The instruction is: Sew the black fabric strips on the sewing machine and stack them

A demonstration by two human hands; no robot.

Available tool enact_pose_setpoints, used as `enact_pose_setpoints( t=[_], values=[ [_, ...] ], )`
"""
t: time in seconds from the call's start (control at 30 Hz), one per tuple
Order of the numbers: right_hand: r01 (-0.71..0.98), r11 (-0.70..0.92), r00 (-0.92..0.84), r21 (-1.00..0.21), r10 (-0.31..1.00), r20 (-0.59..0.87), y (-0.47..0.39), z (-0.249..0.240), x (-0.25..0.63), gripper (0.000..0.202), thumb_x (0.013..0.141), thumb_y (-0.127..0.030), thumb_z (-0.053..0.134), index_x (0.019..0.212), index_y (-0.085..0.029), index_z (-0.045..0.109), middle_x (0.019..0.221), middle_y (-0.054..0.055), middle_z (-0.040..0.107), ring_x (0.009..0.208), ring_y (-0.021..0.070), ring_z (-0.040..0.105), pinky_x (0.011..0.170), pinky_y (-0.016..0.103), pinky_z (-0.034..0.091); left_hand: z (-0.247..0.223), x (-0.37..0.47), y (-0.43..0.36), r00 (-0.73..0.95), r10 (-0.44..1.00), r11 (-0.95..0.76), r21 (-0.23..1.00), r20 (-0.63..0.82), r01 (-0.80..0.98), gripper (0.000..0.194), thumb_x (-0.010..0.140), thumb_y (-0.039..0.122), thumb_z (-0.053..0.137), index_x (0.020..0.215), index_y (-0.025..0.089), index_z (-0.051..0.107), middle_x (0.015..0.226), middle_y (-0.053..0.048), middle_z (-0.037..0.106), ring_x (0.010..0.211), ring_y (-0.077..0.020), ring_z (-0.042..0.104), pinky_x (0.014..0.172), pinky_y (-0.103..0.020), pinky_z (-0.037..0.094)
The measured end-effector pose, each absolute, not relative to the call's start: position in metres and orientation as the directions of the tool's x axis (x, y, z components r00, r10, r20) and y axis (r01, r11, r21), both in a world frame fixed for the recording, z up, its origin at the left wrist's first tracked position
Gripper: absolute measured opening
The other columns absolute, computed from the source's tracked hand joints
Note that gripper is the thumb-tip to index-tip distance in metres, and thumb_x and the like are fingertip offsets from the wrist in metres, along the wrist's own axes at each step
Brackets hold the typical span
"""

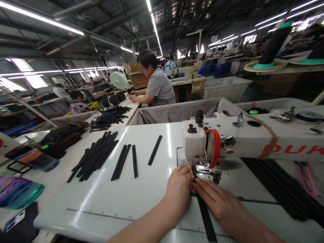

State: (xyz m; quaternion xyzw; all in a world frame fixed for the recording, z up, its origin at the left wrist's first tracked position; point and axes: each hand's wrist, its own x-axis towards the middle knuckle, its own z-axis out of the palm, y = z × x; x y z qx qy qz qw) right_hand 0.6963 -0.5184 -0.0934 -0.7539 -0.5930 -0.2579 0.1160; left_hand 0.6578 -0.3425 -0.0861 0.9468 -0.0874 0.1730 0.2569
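A long black fabric strip (206, 219) runs from the table's front edge up under the presser foot of a white sewing machine (198, 143). My left hand (179, 187) is closed on the strip's left side, close to the needle area, with a ring on one finger. From the other side my right hand (215, 200) grips the strip, its fingers together and fingertips on the edge; its thumb is hidden. An orange-red guard (215, 148) stands just above the stitching spot. Left of the machine lie a few short black strips (121, 162) and a single strip (155, 150).
A heap of black strips (96, 155) lies farther left. Long black strips (275, 189) and pink snips (307, 179) are right of the machine. A purple-green bottle (20, 192) and a phone (21, 222) sit at left. A co-worker (160, 84) stands behind a cloth-lined bin (162, 113).
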Motion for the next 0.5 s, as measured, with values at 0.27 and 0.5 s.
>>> enact_pose_setpoints(
  t=[0.27,0.5],
  values=[
    [0.946,-0.311,0.213,0.085,0.8,0.561,-0.5143,-0.0895,0.7001,0.049,0.081,0.004,0.033,0.12,-0.008,0.061,0.112,0.012,0.07,0.105,0.0223,0.065,0.085,0.032,0.059,-0.0819,0.6605,-0.3406,0.92,-0.036,-0.839,0.489,0.39,-0.24,0.025,0.095,0.012,0.045,0.08,0.018,0.064,0.097,-0.006,0.069,0.092,-0.0219,0.06,0.087,-0.038,0.053],
    [0.967,-0.218,0.254,-0.131,0.803,0.539,-0.5219,-0.0828,0.6985,0.034,0.089,-0.003,0.038,0.102,-0.016,0.066,0.095,0.009,0.069,0.088,0.0205,0.066,0.076,0.032,0.058,-0.0831,0.6603,-0.3413,0.912,0.001,-0.824,0.517,0.41,-0.232,0.02,0.092,0.007,0.049,0.082,0.015,0.066,0.099,-0.007,0.069,0.095,-0.0226,0.058,0.09,-0.038,0.052]
  ],
)
